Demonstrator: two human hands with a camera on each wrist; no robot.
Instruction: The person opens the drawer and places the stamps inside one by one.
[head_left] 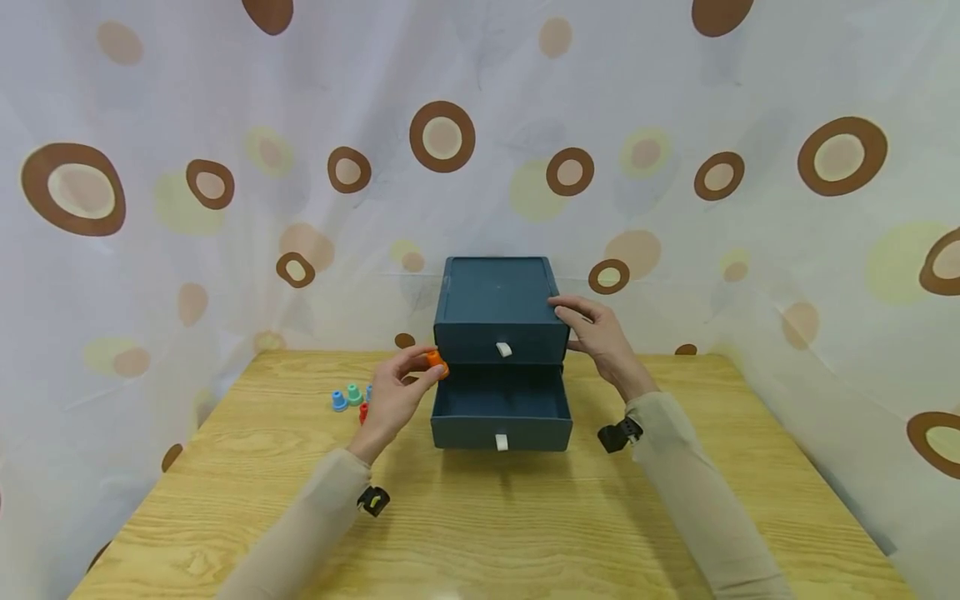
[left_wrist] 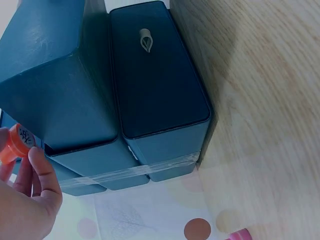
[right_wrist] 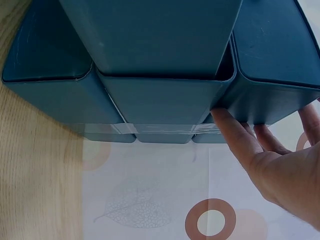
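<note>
Lower drawer [head_left: 501, 414] of the dark teal drawer box [head_left: 498, 304] is already pulled out & looks empty inside as far as the head view shows; upper drawer [head_left: 502, 345] is shut w/ its white pull tab showing. Left hand [head_left: 395, 392] has fingers & thumb curled round a small orange cap-like piece [head_left: 437, 362], pinching it at the fingertips, just beside the box's left front corner and above the left edge of the open drawer, so by my read the piece is abt to go in but isn't in yet. On the worktop [head_left: 480, 517] to the left, near that hand, sit more small pieces: blue piece [head_left: 340, 401], green piece [head_left: 354, 394], a red piece [head_left: 363, 412] partly hidden behind the hand, so several appear left to handle. Right hand [head_left: 600, 337] is mostly open, fingers fairly straight, laid against the box's right side near the top edge, steadying it; holds nothing.
</note>
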